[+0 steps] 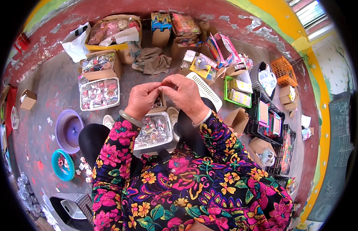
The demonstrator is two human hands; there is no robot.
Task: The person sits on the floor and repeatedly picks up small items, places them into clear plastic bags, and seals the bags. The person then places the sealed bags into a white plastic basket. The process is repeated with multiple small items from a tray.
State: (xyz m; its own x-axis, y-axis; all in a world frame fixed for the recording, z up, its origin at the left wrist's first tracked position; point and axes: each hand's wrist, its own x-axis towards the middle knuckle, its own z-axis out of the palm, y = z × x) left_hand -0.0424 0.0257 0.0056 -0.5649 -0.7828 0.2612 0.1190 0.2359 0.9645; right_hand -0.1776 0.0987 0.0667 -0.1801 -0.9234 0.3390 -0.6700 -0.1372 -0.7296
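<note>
My left hand (142, 99) and my right hand (183, 94) meet fingertip to fingertip in front of me. Thumb and fingers are pinched on both. Whatever they hold between them is too small or too hidden to make out. Below the hands, between my knees, a white basket (172, 134) holds many small wrapped items. Part of a cardboard box (159, 109) with more small things shows just under my hands. Beyond my right hand lies a white perforated basket (205, 92), partly covered by that hand.
At left stand a white tray of small packets (118, 101), a purple basin (57, 131) and a teal bowl (72, 169). To the right are a green basket (226, 90), black crates (251, 127) and an orange crate (284, 71). Cardboard boxes (161, 38) and a crumpled cloth (151, 61) line the back.
</note>
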